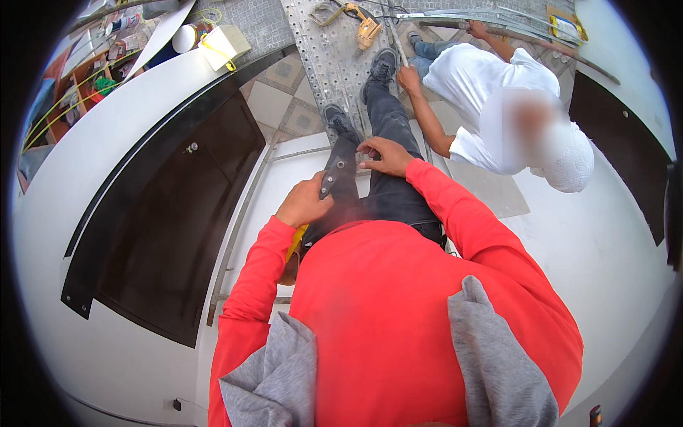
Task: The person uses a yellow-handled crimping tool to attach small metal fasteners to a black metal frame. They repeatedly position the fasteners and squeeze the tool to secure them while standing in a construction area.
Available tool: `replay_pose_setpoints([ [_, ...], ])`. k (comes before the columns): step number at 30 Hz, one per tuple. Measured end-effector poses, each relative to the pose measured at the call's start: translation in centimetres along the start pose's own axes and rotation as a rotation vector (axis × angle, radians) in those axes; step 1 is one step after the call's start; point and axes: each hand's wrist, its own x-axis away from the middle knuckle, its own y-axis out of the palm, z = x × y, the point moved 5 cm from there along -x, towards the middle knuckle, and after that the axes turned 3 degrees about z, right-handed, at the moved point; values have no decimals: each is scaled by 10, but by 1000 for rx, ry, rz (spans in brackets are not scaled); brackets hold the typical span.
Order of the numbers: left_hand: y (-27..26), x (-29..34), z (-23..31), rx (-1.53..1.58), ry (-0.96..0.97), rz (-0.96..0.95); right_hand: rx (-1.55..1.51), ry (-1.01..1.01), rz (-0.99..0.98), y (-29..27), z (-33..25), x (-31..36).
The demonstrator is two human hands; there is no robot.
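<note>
My left hand (304, 203) is closed on one end of a dark strap with metal eyelets (332, 176), in front of my left thigh. The strap's eyelets run in a line up and away from my fingers, and its other end blends into my dark trousers. My right hand (388, 155) hovers over my right thigh, just right of the strap. Its fingers are bent and apart from the thumb, with nothing visible between them. By my left hip hangs something yellow and brown (293, 249), partly hidden by my sleeve.
I stand on a perforated metal plank (324, 67). Ahead on it lies a yellow power drill (366, 30). A co-worker in white (477, 85) is close on my right, one hand (409, 80) by the plank's rail. Dark doors (192, 213) are below left; piled items (92, 78) lie far left.
</note>
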Motion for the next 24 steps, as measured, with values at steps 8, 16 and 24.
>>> replay_pose_setpoints([
  [8, 1, -13, -5, 70, 24, -155, -343, -115, -230, -15, -63, -6],
  [16, -5, -12, -7, 129, 60, -181, -342, -159, -245, -21, -74, -13],
  [24, -3, -10, -11, 153, 63, -182, -301, -143, -257, -23, -78, -15],
])
